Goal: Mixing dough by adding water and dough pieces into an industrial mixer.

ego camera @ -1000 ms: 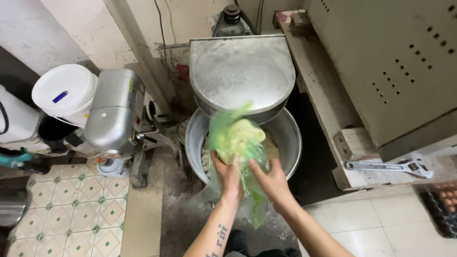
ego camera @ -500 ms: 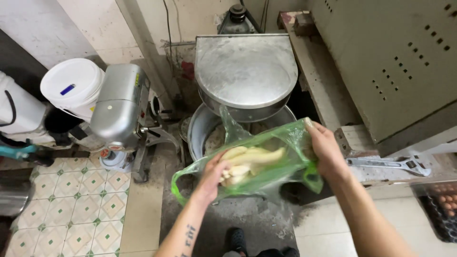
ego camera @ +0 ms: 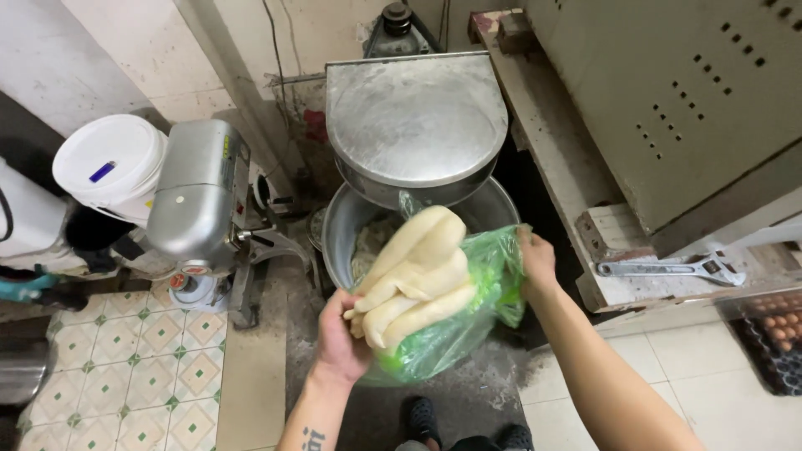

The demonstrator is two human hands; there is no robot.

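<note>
Head view: left hand (ego camera: 341, 342) grips the bottom of the green plastic bag (ego camera: 468, 313), right hand (ego camera: 535, 259) pinches its upper edge. Pale dough (ego camera: 413, 276) is half out, hanging above the mixer bowl (ego camera: 338, 225). Some dough already in bowl; the bag's load looks not yet dropped.

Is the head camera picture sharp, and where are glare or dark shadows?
Head view: mostly sharp; the left hand and dough look slightly soft; soft glare on the steel mixer lid; deep shadow beside the bowl, under the bench.
</note>
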